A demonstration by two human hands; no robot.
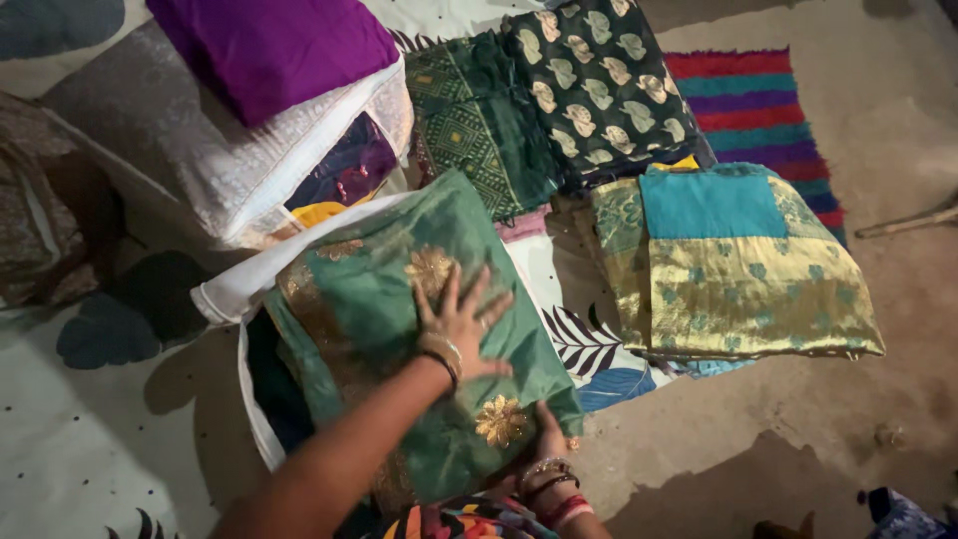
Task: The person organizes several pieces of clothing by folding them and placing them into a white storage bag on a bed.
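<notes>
**Green cloth pressed flat**

A folded green silk cloth with gold flower motifs (399, 329) lies at frame centre, long axis running upper left to lower right. The left hand (461, 324) is spread flat on top; the right hand (547, 439) is clamped on its lower edge. Smoothing step judged; even pressure is needed next.
</notes>
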